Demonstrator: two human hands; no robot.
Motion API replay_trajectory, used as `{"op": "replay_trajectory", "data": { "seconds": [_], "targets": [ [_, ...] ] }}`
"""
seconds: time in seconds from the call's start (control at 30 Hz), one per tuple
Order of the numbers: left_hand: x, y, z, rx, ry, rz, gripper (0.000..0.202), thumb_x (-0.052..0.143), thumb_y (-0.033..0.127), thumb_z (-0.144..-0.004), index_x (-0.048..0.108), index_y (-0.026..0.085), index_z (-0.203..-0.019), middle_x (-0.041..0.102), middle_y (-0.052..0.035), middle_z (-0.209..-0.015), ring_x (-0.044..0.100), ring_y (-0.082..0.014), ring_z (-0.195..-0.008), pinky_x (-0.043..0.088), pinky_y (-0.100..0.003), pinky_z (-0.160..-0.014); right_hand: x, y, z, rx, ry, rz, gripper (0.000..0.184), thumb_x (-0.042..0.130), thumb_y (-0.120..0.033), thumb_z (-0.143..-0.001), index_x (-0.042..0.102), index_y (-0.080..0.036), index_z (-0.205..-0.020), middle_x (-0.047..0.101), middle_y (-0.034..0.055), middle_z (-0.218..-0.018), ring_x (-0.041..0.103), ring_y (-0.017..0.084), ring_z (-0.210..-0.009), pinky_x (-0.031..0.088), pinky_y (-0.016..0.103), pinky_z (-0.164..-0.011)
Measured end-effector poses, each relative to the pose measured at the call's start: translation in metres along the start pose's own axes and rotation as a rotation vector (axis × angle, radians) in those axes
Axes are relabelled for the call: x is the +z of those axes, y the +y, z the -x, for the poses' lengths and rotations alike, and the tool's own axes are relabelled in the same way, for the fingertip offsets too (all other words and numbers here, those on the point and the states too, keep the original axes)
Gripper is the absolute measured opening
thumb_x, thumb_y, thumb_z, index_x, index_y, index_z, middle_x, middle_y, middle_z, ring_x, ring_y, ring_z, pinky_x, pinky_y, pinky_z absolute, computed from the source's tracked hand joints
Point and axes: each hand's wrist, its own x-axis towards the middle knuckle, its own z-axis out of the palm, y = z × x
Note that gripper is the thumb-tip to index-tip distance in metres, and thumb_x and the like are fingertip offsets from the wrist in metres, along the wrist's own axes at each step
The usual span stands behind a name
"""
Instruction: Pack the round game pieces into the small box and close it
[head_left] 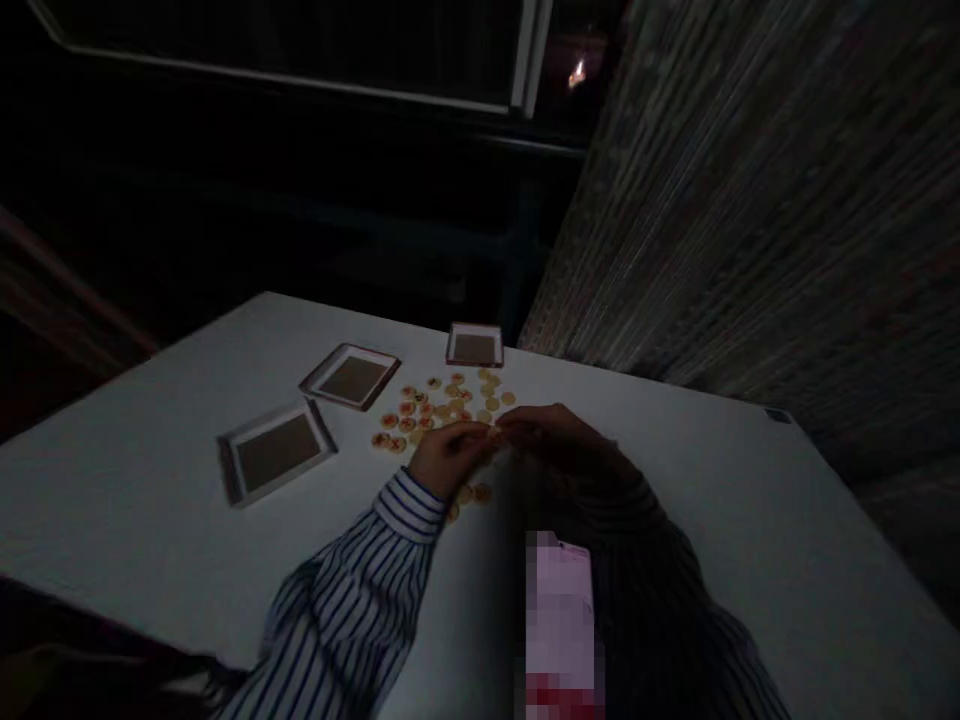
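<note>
Round pale wooden xiangqi pieces (pixel 406 424), several marked in red, lie scattered on the white table (pixel 150 470). Both my hands meet at the near right side of this spread. My left hand (pixel 452 455) is closed, its thumb and fingers pinched on a pale piece (pixel 495 431). From the right, my right hand (pixel 559 438) bends over the same spot, fingertips closed against that piece and partly in shadow. A few more pieces (pixel 481 493) lie below my left wrist. My hands hide part of the spread.
Three shallow trays or box halves with brown bottoms stand on the table: one at left (pixel 234 470), one behind it (pixel 386 378), one at the back edge (pixel 475 328). A lit phone-like screen, pixelated (pixel 561 620), is near my right forearm. A strand curtain (pixel 712 200) hangs behind right.
</note>
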Motion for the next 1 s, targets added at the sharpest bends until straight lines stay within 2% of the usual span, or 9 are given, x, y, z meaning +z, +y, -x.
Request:
{"op": "replay_trajectory", "data": {
  "seconds": [0.17,0.33,0.63,0.87,1.0],
  "targets": [
    [-0.001,0.000,-0.002,-0.047,0.018,0.129,0.025,0.071,0.032,-0.058,0.067,0.016,-0.076,0.068,-0.0028,-0.070,0.061,-0.0141,-0.061,0.051,-0.026,-0.061,-0.002,0.001,0.000,0.016,-0.003,0.024,0.021,0.047,-0.026,-0.083,0.062,-0.017,-0.095,0.067,0.0022,-0.080,0.060,0.010,-0.065,0.043,0.020,-0.059],
    [-0.001,-0.004,-0.002,-0.077,-0.005,0.224,0.027,0.071,0.031,-0.059,0.067,0.016,-0.081,0.068,-0.0027,-0.069,0.061,-0.0132,-0.060,0.049,-0.025,-0.060,-0.005,-0.003,-0.001,0.027,0.001,0.056,0.019,0.049,-0.025,-0.082,0.062,-0.018,-0.095,0.067,0.0015,-0.079,0.061,0.011,-0.069,0.043,0.020,-0.062],
    [0.000,-0.005,-0.001,-0.071,-0.007,0.234,0.032,0.070,0.033,-0.061,0.067,0.016,-0.089,0.068,-0.0050,-0.076,0.062,-0.0146,-0.066,0.050,-0.026,-0.063,-0.016,-0.007,0.006,0.065,0.069,0.117,0.021,0.049,-0.027,-0.081,0.062,-0.019,-0.095,0.068,0.0009,-0.078,0.062,0.011,-0.069,0.044,0.022,-0.065],
    [0.001,-0.005,0.000,-0.068,-0.010,0.210,0.032,0.071,0.032,-0.060,0.066,0.015,-0.087,0.068,-0.0046,-0.073,0.062,-0.0143,-0.066,0.050,-0.025,-0.064,-0.031,-0.010,0.023,0.090,0.103,0.213,0.023,0.049,-0.028,-0.081,0.062,-0.018,-0.097,0.068,0.0013,-0.077,0.062,0.011,-0.069,0.044,0.021,-0.064],
    [0.002,-0.002,0.001,-0.060,-0.011,0.179,0.032,0.072,0.033,-0.058,0.066,0.014,-0.083,0.068,-0.0048,-0.073,0.062,-0.0147,-0.066,0.050,-0.025,-0.064,-0.037,-0.011,0.032,0.118,0.091,0.292,0.024,0.046,-0.026,-0.082,0.062,-0.018,-0.099,0.068,0.0034,-0.086,0.063,0.013,-0.075,0.045,0.023,-0.067]
  ]
}}
